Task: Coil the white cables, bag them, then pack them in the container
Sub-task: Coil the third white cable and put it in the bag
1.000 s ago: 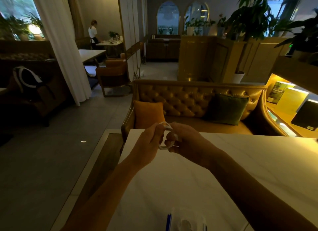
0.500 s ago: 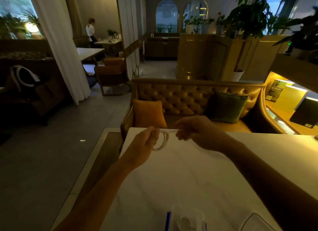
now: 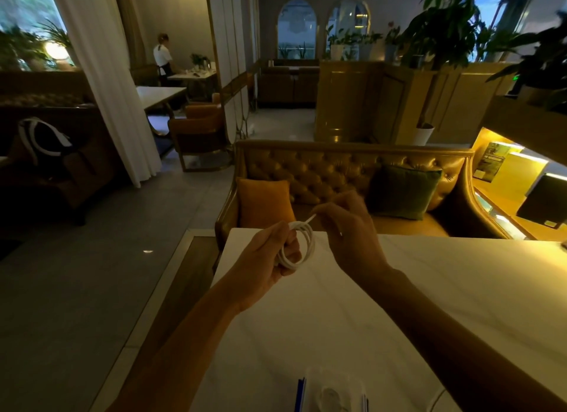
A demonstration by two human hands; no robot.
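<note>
A white cable (image 3: pixel 302 242) is wound into a small coil of several loops, held above the far part of the white table (image 3: pixel 460 288). My left hand (image 3: pixel 264 267) grips the coil at its top between thumb and fingers. My right hand (image 3: pixel 346 236) pinches the cable's loose end, which sticks up from the coil's top. At the near edge of the table lies a clear bag (image 3: pixel 333 393) with blue edging; something pale shows inside it. A thin white cable (image 3: pixel 437 398) curves beside the bag at the bottom right.
A tufted golden sofa (image 3: pixel 337 172) with an orange cushion (image 3: pixel 264 202) and a green cushion (image 3: pixel 402 190) stands just beyond the table. Grey floor lies to the left. A person (image 3: pixel 162 58) stands at a far table.
My hands drew apart and then closed in again. The coil now hangs fuller in my left hand, and my right hand has moved up to the loose end above it.
</note>
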